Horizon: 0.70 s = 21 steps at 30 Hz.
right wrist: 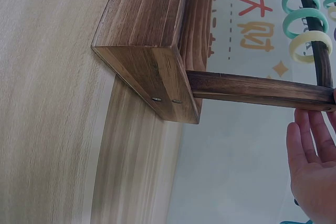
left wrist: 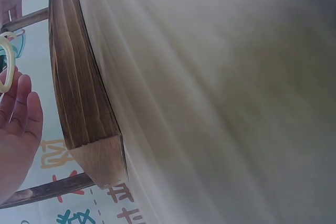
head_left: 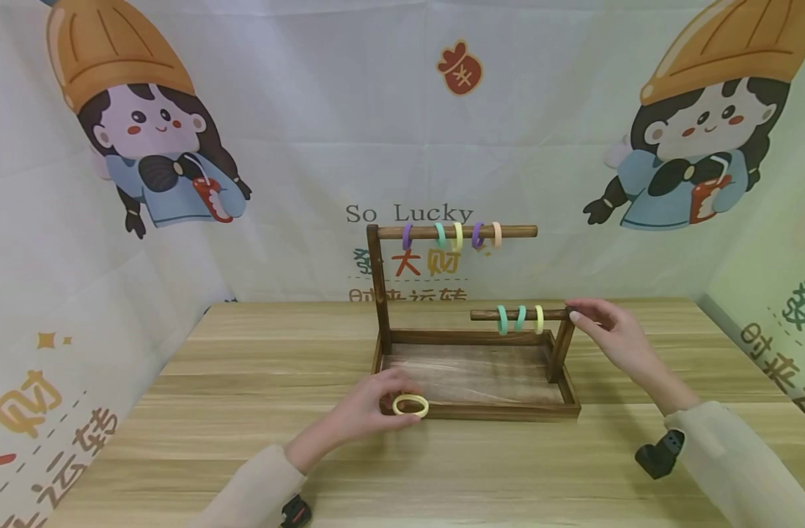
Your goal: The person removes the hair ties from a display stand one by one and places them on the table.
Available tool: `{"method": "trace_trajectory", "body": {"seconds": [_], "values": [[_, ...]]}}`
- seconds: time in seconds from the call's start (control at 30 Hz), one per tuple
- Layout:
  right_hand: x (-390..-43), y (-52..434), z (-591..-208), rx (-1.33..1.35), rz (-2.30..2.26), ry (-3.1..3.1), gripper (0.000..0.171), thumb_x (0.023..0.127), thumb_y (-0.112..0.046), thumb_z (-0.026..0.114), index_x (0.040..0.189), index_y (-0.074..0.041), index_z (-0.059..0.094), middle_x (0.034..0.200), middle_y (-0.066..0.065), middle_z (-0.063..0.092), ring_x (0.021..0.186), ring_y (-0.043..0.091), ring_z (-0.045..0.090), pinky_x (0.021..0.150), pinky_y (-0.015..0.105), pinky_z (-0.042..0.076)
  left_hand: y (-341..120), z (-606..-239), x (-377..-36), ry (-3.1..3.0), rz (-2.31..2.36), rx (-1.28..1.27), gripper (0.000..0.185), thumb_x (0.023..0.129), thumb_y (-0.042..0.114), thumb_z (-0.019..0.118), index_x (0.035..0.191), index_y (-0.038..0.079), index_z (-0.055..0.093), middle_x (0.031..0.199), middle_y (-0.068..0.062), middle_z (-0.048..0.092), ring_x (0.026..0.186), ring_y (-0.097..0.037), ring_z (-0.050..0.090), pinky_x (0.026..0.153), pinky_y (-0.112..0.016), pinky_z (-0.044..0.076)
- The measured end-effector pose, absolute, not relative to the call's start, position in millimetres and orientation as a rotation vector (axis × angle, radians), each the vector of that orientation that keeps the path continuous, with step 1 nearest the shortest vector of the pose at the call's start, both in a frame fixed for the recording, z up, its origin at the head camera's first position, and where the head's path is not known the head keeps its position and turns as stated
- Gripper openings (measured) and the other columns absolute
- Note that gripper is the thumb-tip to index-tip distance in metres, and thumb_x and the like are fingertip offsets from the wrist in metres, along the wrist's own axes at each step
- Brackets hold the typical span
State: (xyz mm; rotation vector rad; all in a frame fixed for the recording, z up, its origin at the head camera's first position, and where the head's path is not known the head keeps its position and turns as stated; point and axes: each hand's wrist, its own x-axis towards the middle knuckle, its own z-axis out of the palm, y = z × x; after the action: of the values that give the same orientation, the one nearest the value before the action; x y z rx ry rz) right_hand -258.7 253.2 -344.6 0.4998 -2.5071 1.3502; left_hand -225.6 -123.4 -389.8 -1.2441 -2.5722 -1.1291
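My left hand (head_left: 369, 411) pinches a pale yellow ring (head_left: 410, 405) between thumb and fingers, just over the front left edge of a dark wooden rack (head_left: 482, 412). In the left wrist view that yellow ring (left wrist: 7, 66) shows only in part, at the left edge. My right hand (head_left: 616, 341) steadies the rack's short right post (head_left: 562, 345), thumb in front and fingers behind its top. On the lower bar (head_left: 484, 315) hang two green rings (head_left: 502, 320) and a yellow ring (head_left: 539, 320). The upper bar (head_left: 524, 231) carries several purple, green, yellow and peach rings.
The rack's shallow tray base (head_left: 468, 370) stands on a wood-grain table (head_left: 277, 352). A tall left post (head_left: 379, 293) rises from it. Behind hangs a white printed cloth (head_left: 310, 110) with cartoon figures and lettering. Each wrist wears a small black camera (head_left: 660, 455).
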Motion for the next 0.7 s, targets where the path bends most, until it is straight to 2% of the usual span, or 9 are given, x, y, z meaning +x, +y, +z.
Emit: {"method": "trace_trajectory", "body": {"seconds": [0.27, 0.53, 0.7], "values": [[-257.7, 252.7, -344.2, 0.499, 1.355, -2.508, 0.040, 0.093, -0.026, 0.046, 0.123, 0.000, 0.049, 0.119, 0.016, 0.050, 0.099, 0.000, 0.045, 0.077, 0.015, 0.038, -135.5, -390.1, -219.5, -2.619, -1.054, -1.225, 0.031, 0.075, 0.024, 0.071, 0.100, 0.008, 0.065, 0.085, 0.004, 0.055, 0.073, -0.009, 0.047, 0.062, -0.023, 0.043], [-256.4, 252.1, -343.0, 0.493, 1.338, -2.528, 0.043, 0.093, -0.030, 0.045, 0.123, -0.001, 0.048, 0.119, 0.015, 0.050, 0.105, 0.017, 0.047, 0.079, 0.022, 0.039, -148.0, -390.5, -213.1, -2.719, -1.039, -1.134, 0.034, 0.074, 0.028, 0.071, 0.103, 0.010, 0.065, 0.085, 0.006, 0.054, 0.073, -0.007, 0.047, 0.063, -0.025, 0.043], [-256.7, 252.2, -343.3, 0.499, 1.353, -2.519, 0.041, 0.093, -0.028, 0.046, 0.123, -0.001, 0.048, 0.120, 0.015, 0.050, 0.103, 0.010, 0.046, 0.079, 0.019, 0.038, -156.2, -391.1, -211.9, -2.769, -1.069, -1.094, 0.036, 0.075, 0.028, 0.070, 0.104, 0.009, 0.063, 0.089, 0.007, 0.053, 0.077, -0.009, 0.049, 0.066, -0.026, 0.045]]}}
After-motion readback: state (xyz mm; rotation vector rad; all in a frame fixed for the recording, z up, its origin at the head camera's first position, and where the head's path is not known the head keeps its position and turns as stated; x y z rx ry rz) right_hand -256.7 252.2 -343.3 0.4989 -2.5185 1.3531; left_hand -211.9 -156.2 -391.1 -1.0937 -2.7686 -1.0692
